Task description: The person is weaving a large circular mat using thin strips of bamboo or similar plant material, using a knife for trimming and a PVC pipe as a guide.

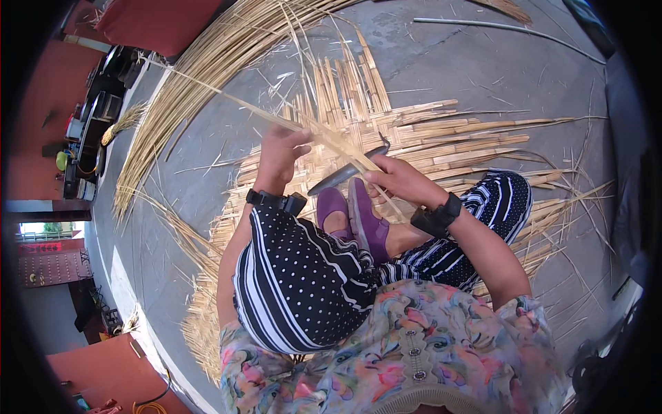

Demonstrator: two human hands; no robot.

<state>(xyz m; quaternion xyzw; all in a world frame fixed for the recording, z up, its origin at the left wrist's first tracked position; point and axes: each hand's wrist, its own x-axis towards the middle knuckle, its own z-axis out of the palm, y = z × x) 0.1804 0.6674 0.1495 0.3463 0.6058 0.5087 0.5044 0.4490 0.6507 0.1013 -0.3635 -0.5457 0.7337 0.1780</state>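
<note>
My left hand [283, 153] and my right hand [403, 181] hold a long pale split reed strip [336, 143] stretched diagonally over my lap, its far end reaching toward the upper left. Both sets of fingers are curled on it. Beneath the strip, a dark curved metal tool [329, 181] with a hooked end lies on a partly woven mat of flattened reeds [427, 124], whose loose strip ends fan out around it. My feet in purple shoes [369, 228] rest on the mat, and my knees in patterned trousers are bent on either side.
A long bundle of reeds [179, 83] curves along the upper left on grey concrete [483, 69]. A thin pale pole [507, 34] lies at upper right. Pots and gear [89, 138] stand by a red wall at left, with a small straw bunch [121, 124] nearby.
</note>
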